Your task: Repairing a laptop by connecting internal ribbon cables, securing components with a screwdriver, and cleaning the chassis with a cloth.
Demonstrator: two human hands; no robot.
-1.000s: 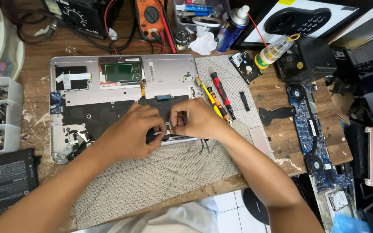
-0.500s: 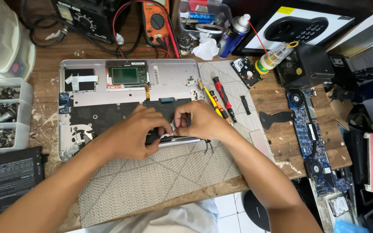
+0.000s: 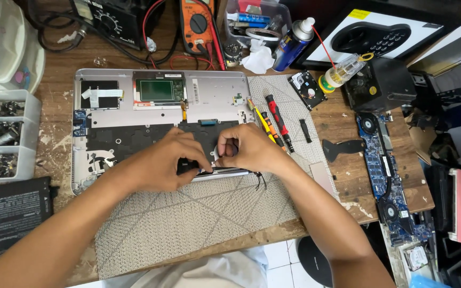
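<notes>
An opened silver laptop base (image 3: 209, 96) is laid on a woven mat (image 3: 198, 218), centre of the wooden desk (image 3: 348, 176). Its near edge is pinched by the left hand (image 3: 169, 160) and right hand (image 3: 252, 149), fingertips closed on a small part there. Screwdrivers (image 3: 276, 120) lie just right.

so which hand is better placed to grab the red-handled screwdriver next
Right, probably. The right hand sits at the near edge of the opened laptop chassis, just beside the red-handled screwdriver lying on the mat to its right. The left hand is farther away and would have to cross over.
</notes>
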